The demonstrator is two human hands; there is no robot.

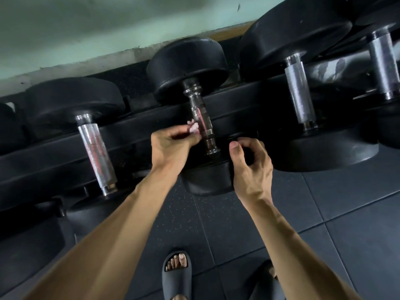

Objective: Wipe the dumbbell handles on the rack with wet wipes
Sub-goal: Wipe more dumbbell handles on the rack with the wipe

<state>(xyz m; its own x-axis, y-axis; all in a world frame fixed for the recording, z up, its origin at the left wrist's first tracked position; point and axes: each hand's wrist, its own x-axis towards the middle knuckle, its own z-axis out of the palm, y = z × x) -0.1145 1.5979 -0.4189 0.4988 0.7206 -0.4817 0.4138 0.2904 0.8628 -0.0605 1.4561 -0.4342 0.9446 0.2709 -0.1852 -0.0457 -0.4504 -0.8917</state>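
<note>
A black dumbbell with a chrome handle [200,120] lies across the dark rack [138,131] in the middle of the view. My left hand [173,146] pinches a small crumpled white wet wipe [193,128] against the left side of that handle. My right hand [251,167] hovers over the dumbbell's near black head [207,180], fingers loosely curled and holding nothing. More dumbbells rest on the rack: one with a silver handle [96,148] to the left, and two with silver handles [299,98] [383,63] to the right.
A pale green wall [108,29] runs behind the rack. Dark rubber floor tiles [324,213] lie below, where my feet in dark slide sandals [176,276] stand close to the rack. Large black dumbbell heads [333,148] jut out toward me.
</note>
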